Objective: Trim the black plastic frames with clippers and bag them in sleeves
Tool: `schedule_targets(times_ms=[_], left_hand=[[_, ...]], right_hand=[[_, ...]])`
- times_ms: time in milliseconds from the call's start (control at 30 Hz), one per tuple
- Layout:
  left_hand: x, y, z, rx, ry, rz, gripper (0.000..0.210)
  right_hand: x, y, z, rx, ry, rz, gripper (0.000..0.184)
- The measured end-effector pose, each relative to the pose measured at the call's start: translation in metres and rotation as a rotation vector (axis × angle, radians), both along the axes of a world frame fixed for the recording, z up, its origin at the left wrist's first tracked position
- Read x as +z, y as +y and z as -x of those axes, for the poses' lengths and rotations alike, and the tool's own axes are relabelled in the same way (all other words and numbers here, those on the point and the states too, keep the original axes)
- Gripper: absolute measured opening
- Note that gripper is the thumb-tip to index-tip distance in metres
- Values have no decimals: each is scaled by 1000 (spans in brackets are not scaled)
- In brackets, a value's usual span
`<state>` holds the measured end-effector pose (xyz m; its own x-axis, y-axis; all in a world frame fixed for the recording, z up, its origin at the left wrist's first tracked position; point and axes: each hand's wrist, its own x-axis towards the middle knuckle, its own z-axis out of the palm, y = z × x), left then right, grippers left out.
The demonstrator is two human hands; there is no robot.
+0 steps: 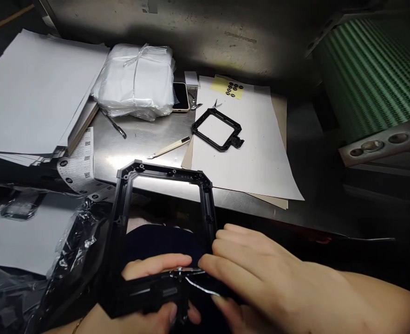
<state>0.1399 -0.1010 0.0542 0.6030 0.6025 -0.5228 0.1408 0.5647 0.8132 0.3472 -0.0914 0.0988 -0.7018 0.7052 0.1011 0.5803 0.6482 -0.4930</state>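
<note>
I see the steel surface (149,139) across mid-frame, its near edge running just behind the big black frame (163,185); open room only at centre. White paper stack (34,88) fills upper left, green conveyor (372,69) upper right, crinkled black plastic (68,260) lower left. Big frame sits bottom centre, off the surface edge. My left hand (156,287) fingers clamp its lower bar; right hand (260,273) fingers pinch a small metal clip (185,271) on that bar. Second, smaller frame (218,129) lies on a white sheet (253,153), well apart. Knife (169,147) between.
</note>
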Motion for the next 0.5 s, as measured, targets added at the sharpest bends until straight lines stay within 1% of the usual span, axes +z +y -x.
schedule_targets(times_ms=[67, 100, 167, 200, 267, 333, 367, 400, 467, 500], left_hand=[[2, 3, 3, -78, -23, 33, 39], [3, 4, 4, -92, -40, 78, 38], [6, 7, 4, -57, -94, 162, 36], [7, 8, 4, -45, -92, 176, 34], [8, 8, 3, -73, -37, 130, 33], [7, 7, 2, -117, 3, 31, 35], [6, 6, 2, -106, 10, 2, 36], [4, 5, 3, -61, -8, -6, 38], [2, 2, 4, 57, -28, 58, 42], [2, 1, 4, 66, -37, 97, 44]], right_hand=[[2, 1, 1, -13, -18, 35, 20], [3, 1, 1, -4, -26, 53, 20], [5, 3, 2, 33, -42, 87, 20], [6, 3, 3, 54, -52, 102, 20], [7, 4, 4, 83, -75, 104, 21], [8, 5, 5, 88, -95, 85, 23], [8, 6, 6, 88, -104, 92, 23], [8, 7, 6, 88, -98, 113, 23], [8, 10, 4, 102, -45, 209, 18], [8, 13, 2, 109, -1, 273, 16]])
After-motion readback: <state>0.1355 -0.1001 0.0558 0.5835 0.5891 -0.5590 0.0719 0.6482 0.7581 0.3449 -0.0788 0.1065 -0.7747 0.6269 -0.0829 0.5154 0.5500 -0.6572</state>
